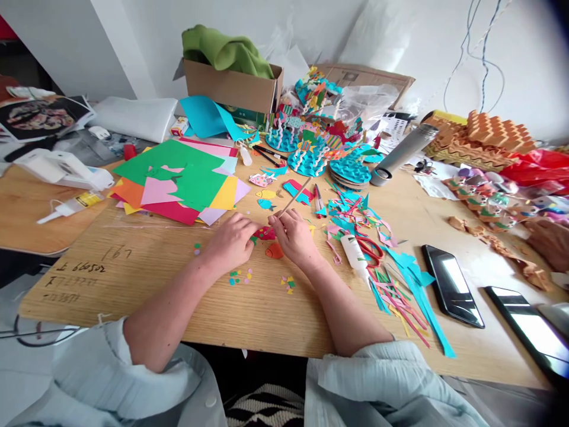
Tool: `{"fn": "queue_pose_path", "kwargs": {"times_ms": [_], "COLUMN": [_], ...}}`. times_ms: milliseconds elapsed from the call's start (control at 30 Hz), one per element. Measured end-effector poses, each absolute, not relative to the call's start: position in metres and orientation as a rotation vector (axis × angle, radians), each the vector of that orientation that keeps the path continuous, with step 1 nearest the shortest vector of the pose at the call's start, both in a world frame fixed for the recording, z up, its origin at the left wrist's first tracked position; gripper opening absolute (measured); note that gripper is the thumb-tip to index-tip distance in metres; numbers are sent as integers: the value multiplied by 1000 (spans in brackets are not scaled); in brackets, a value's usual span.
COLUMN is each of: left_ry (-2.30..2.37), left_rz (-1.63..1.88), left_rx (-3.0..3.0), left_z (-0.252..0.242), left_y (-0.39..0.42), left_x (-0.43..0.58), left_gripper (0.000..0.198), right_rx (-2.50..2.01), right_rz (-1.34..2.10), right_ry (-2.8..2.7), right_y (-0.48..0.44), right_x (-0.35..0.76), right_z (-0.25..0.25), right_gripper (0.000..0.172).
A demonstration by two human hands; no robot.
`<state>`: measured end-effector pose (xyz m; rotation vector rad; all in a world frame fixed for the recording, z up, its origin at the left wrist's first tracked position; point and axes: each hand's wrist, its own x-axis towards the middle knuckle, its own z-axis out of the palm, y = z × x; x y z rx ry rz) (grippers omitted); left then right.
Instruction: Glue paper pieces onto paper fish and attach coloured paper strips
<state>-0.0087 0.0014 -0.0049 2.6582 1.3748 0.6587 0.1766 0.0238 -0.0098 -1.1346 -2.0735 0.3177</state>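
My left hand (231,240) rests on the wooden table (146,279), its curled fingers pinching a small red paper fish (265,233). My right hand (294,236) is closed on a thin wooden stick (294,197) that slants up and to the right, its lower tip at the red fish. An orange paper fish (274,251) lies just below both hands. Small paper dots (240,276) and scraps (288,283) are scattered in front of my wrists.
Coloured paper sheets (178,181) lie at the left, a glue bottle (355,254) and paper strips (391,284) at the right, two phones (451,284) further right. Blue paper craft discs (311,157) and a cardboard box (231,86) stand behind. Another person's hand (551,240) is at far right.
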Motion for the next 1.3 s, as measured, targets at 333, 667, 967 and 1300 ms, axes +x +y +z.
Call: {"fn": "queue_pose_path", "kwargs": {"times_ms": [333, 667, 967, 1300], "left_ry": [1437, 1475, 1501, 1489], "left_rz": [630, 632, 517, 539], "left_rx": [2730, 2752, 2811, 2793], "left_z": [-10, -12, -7, -9], "left_y": [2, 3, 0, -1], "left_x": [-3, 1, 2, 2], "left_gripper": [36, 36, 34, 36], "right_rx": [-1170, -1143, -1216, -1220], "right_rz": [341, 336, 484, 649], "right_ry": [-2091, -2074, -1964, -1777], "right_y": [27, 28, 31, 31], "right_x": [178, 178, 181, 183], "right_z": [-10, -12, -15, -15], "right_gripper": [37, 37, 41, 48]}}
